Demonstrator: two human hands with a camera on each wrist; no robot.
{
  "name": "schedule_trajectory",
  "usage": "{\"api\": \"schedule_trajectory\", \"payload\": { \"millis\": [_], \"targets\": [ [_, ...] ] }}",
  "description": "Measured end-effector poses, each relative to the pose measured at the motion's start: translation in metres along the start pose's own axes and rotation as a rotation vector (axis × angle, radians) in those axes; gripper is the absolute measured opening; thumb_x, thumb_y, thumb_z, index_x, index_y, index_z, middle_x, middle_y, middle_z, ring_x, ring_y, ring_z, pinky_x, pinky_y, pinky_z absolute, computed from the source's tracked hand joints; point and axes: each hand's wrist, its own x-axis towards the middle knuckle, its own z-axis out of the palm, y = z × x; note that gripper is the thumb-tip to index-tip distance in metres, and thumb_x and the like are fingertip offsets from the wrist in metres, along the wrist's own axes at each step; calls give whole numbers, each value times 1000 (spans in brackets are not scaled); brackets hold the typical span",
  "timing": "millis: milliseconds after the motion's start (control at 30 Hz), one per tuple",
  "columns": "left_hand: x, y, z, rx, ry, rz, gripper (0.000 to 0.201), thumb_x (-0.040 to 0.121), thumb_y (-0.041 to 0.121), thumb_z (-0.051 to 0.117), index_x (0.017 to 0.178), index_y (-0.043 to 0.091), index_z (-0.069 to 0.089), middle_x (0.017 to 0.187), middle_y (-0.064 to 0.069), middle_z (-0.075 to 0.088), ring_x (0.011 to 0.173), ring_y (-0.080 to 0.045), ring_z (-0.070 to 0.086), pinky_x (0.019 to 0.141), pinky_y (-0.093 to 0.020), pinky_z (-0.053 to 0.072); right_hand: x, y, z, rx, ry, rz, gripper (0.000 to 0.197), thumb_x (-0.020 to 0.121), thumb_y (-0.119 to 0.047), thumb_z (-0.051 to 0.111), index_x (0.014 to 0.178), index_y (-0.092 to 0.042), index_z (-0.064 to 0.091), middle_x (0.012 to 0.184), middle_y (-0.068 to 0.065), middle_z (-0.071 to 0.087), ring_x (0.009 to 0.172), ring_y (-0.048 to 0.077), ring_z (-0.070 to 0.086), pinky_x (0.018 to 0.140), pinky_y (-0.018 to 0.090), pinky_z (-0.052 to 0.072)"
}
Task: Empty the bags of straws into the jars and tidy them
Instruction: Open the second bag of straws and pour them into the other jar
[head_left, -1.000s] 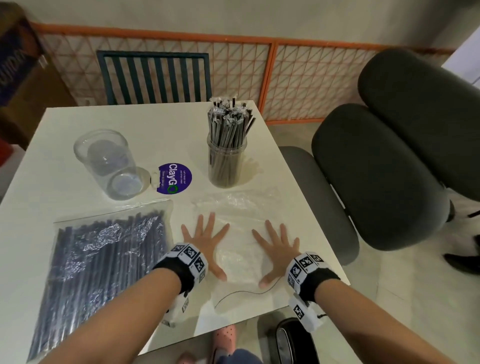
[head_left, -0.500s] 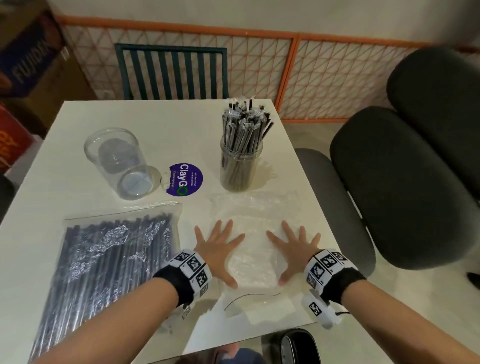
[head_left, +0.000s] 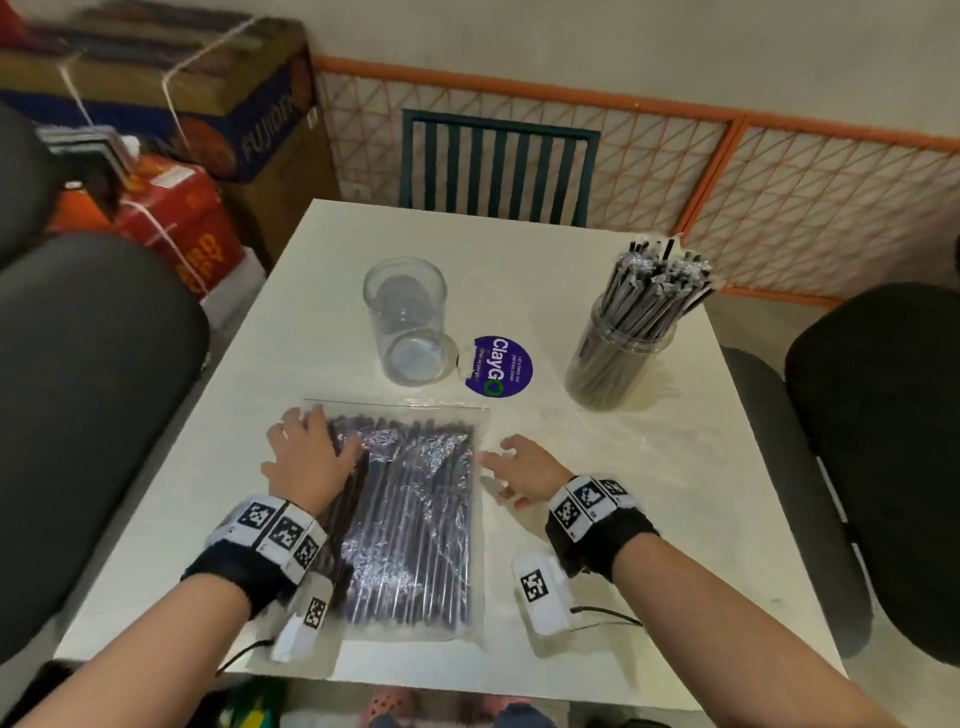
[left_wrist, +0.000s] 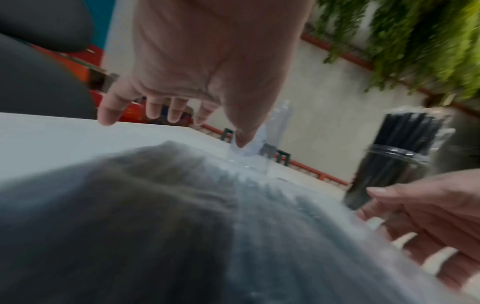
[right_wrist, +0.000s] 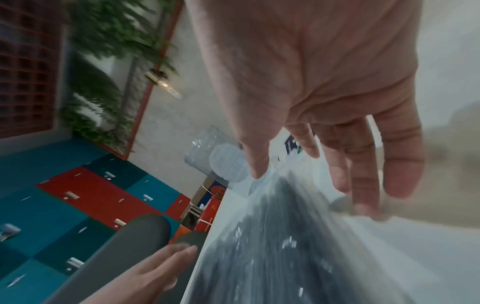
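A clear bag of straws (head_left: 415, 514) lies flat on the white table (head_left: 675, 519), right in front of the person. The bag is long and thin, and its long side runs from the near edge of the table toward the far side — the dark straws inside lie the same way, side by side. The far end of the bag points at an empty jar (head_left: 408, 322), which stands upright just past it. The left hand (head_left: 306, 457) rests on the far left corner of the bag with its fingers spread and loosely bent; it does not grip the bag. The right hand (head_left: 524, 470) is just beside the bag's right edge with its fingers loose and apart, holding nothing; whether the fingertips touch the plastic is hard to tell. A full jar (head_left: 623, 353) stands to the right, well apart from the bag — its wrapped straws stick up and lean a little to the right. A round purple sticker (head_left: 498, 366) lies on the table between the two jars, and an empty bag (head_left: 623, 441) lies flat by the right hand.
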Motion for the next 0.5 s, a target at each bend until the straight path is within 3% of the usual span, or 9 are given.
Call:
{"api": "schedule_trajectory", "payload": {
  "millis": [67,167,233,267,333,433,500],
  "targets": [
    [5,-28,-6,-24,-65,-157,80,85,53,54,144,7,24,146,-20,27,133,-40,27,103,-54,32,13,-3,21,-2,38,21,75,82,-47,63,135,-2,34,91,10,54,70,20,50,55,26,38],
    [13,-53,-5,-77,-212,-176,90,80,57,60,140,-3,29,141,-24,38,128,-40,40,105,-45,36,21,-13,40,-22,105,15,87,72,-48,74,134,-1,35,104,9,50,74,16,51,58,23,38],
    [14,-54,-8,-210,-282,-136,78,80,43,68,134,-4,37,136,-24,47,121,-37,49,101,-40,42,20,-22,46,-73,123,26,74,76,-38,74,131,0,40,113,12,51,90,23,57,69,23,41],
    [15,-55,-10,-264,-300,-117,69,81,35,69,131,-4,41,132,-23,51,118,-35,52,99,-38,44,18,-25,46,-100,124,28,58,79,-32,71,122,0,49,111,13,54,94,26,58,70,23,42],
    [14,-54,-18,-343,-351,-108,63,85,26,67,132,-6,40,135,-22,50,120,-34,51,98,-36,41,11,-32,47,-57,116,11,30,81,-24,69,97,-1,58,96,11,61,83,22,58,65,23,43],
    [17,-52,-38,-495,-327,-74,64,86,21,65,138,-3,36,142,-22,44,124,-33,49,103,-40,39,-4,-44,41,194,84,-110,25,79,-11,69,102,-6,60,97,8,64,88,20,60,80,31,48],
    [19,-50,-55,-545,-248,-1,58,85,20,67,132,-1,40,138,-25,45,115,-30,51,98,-37,40,-23,-55,33,294,77,-216,19,79,-5,67,94,-13,59,88,5,61,81,18,58,69,30,47]
  ]
}}
